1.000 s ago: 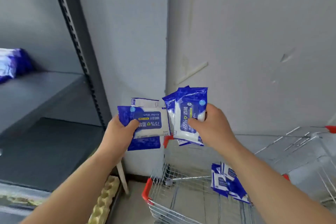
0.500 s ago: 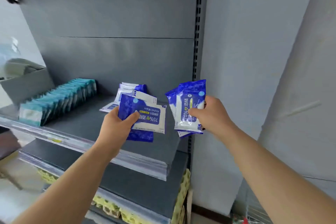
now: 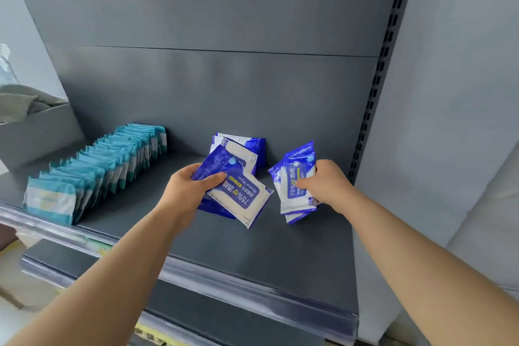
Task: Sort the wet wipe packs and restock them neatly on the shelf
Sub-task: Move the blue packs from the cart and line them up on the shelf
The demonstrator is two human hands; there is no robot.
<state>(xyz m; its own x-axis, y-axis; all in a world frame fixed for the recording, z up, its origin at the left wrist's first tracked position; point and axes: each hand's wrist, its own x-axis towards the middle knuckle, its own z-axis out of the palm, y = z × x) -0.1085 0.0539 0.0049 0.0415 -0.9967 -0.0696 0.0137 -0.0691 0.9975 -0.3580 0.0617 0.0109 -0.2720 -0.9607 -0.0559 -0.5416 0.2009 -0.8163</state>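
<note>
As left hand (image 3: pixel 191 191) and right hand (image 3: pixel 327 185) are gripping alcohol wipe packs (image 3: pixel 245 198),
standing them upright beside the far stack (image 3: pixel 248 146) is looking neatest.

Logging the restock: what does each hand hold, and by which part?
Left hand: grip on the dark blue end of a stack of blue wipe packs. Right hand: grip on the right edge of a second stack.
</note>
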